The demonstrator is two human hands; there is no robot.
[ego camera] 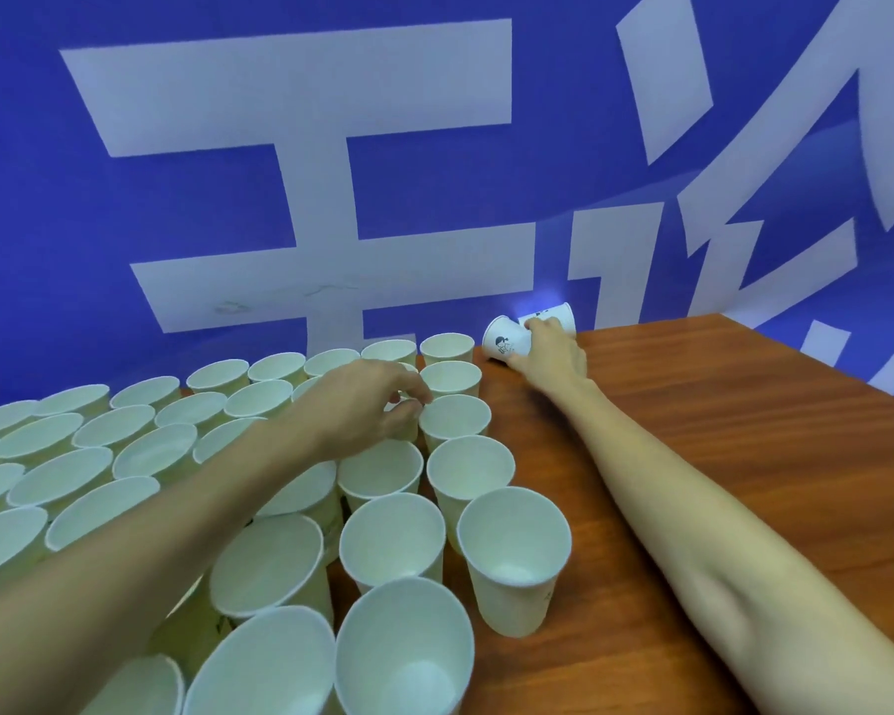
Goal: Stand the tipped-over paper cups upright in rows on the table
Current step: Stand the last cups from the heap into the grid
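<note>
Rows of upright white paper cups (391,539) with open mouths fill the left and lower centre of the head view, standing close together on a reddish-brown wooden desk (718,456). Left hand (362,405), reaching in from the lower left over the rows, has its fingertips curled and pinching the rim of one upright cup (406,420) near the centre of the frame, just beside the rightmost column. Right hand (553,356) stretches from the lower right to the far edge of the desk, right of centre, and grips a tipped-over white paper cup with a small cartoon print (501,343), which lies on its side, mouth toward the rows. A second tipped cup (556,314) lies just behind it. A blue wall banner with large white characters (300,162) fills the upper frame.
</note>
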